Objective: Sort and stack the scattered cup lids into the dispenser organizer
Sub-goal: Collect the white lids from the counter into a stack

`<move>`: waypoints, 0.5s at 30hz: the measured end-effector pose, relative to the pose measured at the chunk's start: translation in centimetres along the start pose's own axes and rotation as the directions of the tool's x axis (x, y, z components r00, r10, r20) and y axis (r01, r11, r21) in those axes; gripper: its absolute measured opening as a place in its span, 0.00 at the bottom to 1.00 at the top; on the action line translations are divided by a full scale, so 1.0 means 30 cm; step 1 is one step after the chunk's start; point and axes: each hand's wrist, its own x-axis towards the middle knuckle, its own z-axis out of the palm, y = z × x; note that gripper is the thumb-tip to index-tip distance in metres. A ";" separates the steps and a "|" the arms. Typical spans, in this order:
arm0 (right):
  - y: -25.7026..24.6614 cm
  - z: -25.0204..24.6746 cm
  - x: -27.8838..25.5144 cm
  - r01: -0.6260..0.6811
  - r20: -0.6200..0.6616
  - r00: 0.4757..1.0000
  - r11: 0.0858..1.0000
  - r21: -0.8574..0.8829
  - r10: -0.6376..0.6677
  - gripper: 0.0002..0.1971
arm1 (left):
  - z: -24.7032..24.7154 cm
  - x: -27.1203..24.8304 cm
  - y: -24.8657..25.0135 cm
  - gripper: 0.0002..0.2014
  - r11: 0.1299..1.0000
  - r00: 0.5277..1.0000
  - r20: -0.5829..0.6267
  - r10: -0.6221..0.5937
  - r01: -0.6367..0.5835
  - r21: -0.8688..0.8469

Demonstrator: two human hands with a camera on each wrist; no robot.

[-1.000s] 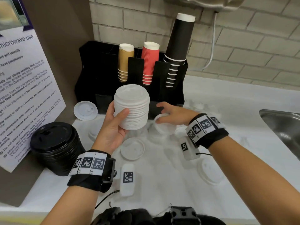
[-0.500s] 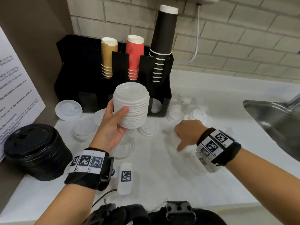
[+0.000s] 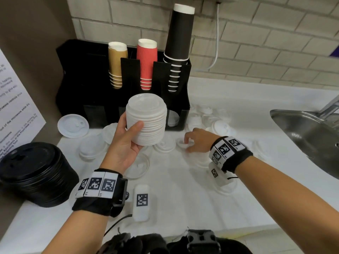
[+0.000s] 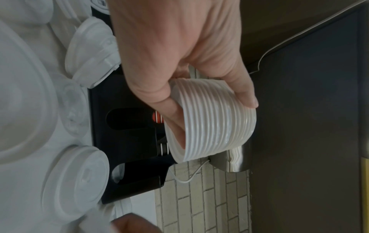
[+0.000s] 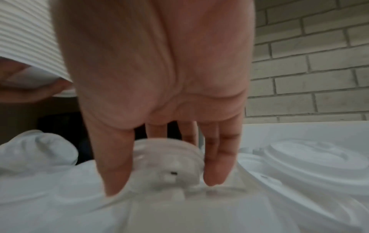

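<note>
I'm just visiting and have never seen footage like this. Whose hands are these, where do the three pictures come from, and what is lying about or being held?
No machine here: a person wears cameras on the head and on both wrists. The head view looks down at a white counter strewn with white plastic cup lids. The left hand grips a stack of white lids, seen close in the left wrist view. The right hand reaches down around one small white lid on the counter. Behind stand a black cup organizer and a stack of black lids.
</note>
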 end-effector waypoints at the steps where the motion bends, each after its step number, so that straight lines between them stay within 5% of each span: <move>1: 0.001 -0.003 0.004 0.024 -0.050 0.999 0.998 0.050 -0.021 0.24 | -0.003 -0.001 0.003 0.50 1.000 1.000 -0.005 0.005 -0.005 0.000; 5: 0.037 -0.047 -0.011 0.031 -0.180 0.984 0.979 0.202 0.006 0.34 | -0.014 -0.004 0.011 0.54 1.000 1.000 -0.017 0.016 -0.016 0.003; 9: 0.072 -0.026 -0.046 -0.108 0.081 0.991 0.994 -0.011 0.108 0.48 | -0.010 0.000 0.010 0.55 1.000 1.000 -0.016 0.018 -0.018 -0.001; 15: 0.081 0.003 -0.058 -0.016 0.029 1.000 0.991 0.132 0.012 0.43 | 0.001 0.008 0.000 0.48 1.000 1.000 -0.008 0.018 -0.018 -0.012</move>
